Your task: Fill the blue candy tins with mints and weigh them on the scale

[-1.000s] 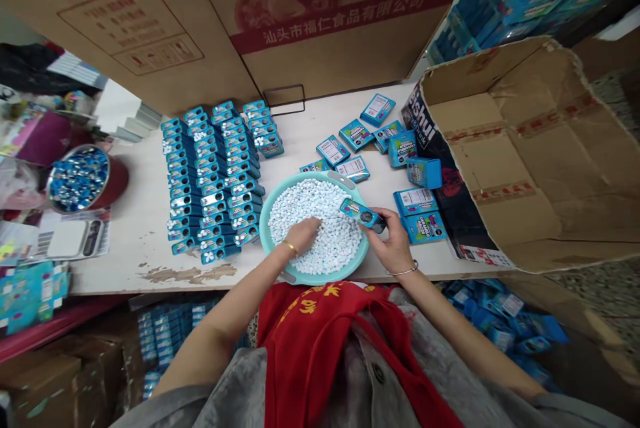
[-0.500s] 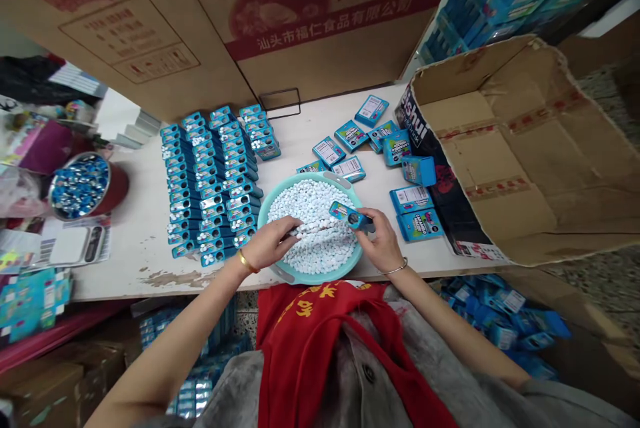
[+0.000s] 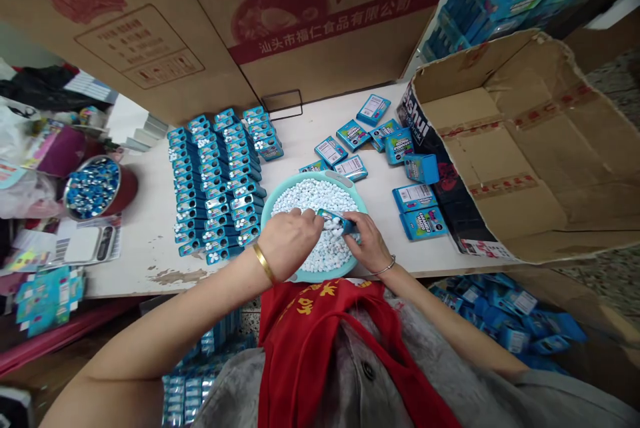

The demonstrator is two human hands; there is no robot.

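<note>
R hand [image 3: 367, 245] is clamped on the small blue box [image 3: 334, 220] over the teal basin [image 3: 270, 198] of white pellets [image 3: 315, 198], box lying sideways w/ its left end right at the bunched-up L hand [image 3: 290, 241].

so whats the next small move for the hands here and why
Probably let the left hand release into the small blue box: its bunched fingers sit right at the box's end, the right hand holds it over the teal basin of white candies, so strays would fall back in.
</note>
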